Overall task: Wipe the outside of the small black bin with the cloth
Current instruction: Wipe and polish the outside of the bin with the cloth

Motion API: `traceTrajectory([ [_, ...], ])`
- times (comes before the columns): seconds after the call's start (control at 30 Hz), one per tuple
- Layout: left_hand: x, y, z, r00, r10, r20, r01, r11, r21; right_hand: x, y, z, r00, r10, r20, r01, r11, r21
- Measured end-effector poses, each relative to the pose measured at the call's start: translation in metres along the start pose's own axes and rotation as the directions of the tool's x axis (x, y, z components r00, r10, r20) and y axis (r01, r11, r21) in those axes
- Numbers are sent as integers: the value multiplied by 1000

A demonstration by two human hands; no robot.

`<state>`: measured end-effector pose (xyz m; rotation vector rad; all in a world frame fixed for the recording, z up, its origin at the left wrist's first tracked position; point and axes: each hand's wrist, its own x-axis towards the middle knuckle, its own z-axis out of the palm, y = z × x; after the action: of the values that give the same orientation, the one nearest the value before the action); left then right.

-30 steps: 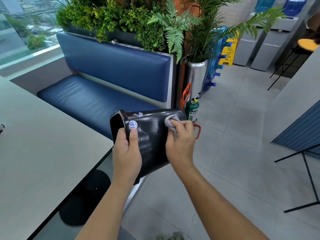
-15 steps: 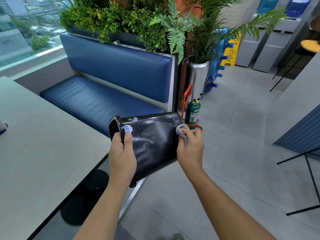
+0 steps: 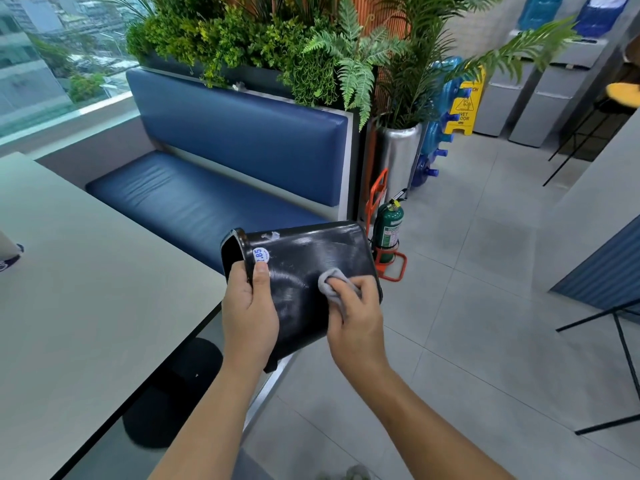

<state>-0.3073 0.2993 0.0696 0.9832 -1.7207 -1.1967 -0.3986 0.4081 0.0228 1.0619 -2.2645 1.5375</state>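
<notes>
bin [image 3: 304,271] is up in the air on its side, just past the counter [image 3: 86,306] edge. left hand [image 3: 249,306] pinches the rim so the wall faces up, and right hand [image 3: 356,317], closed around the bunched cloth [image 3: 332,282], presses it against that wall.

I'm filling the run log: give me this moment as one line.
step: wiping bin side | left hand: grips rim of small glossy black plastic bin, held sideways | right hand: presses bunched grey cloth on bin wall
</notes>
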Motion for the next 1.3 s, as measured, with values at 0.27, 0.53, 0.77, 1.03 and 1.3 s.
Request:
traceTrajectory([
  [0.27, -13, 8, 9, 999, 41, 34, -42, 999, 29, 68, -26, 0, 995, -99, 12, 99, 995, 6],
  [0.53, -11, 17, -11, 999, 46, -28, -47, 998, -46, 80, 27, -29, 999, 20, -32, -23, 996, -90],
  [0.77, 3, 2, -25, 999, -25, -38, 21, 994, -108, 59, 28, -27, 1000, -20, -2, 20, 992, -122],
  [1.03, -10, 5, -23, 1000, -8, 9, 10, 989, -148, 97, 26, -27, 995, -72, -62, 66, 993, -98],
  [1.3, 11, -3, -40, 996, -54, -64, 42, 983, -181, 15, 39, -22, 995, -99, 25, 100, 993, -64],
])
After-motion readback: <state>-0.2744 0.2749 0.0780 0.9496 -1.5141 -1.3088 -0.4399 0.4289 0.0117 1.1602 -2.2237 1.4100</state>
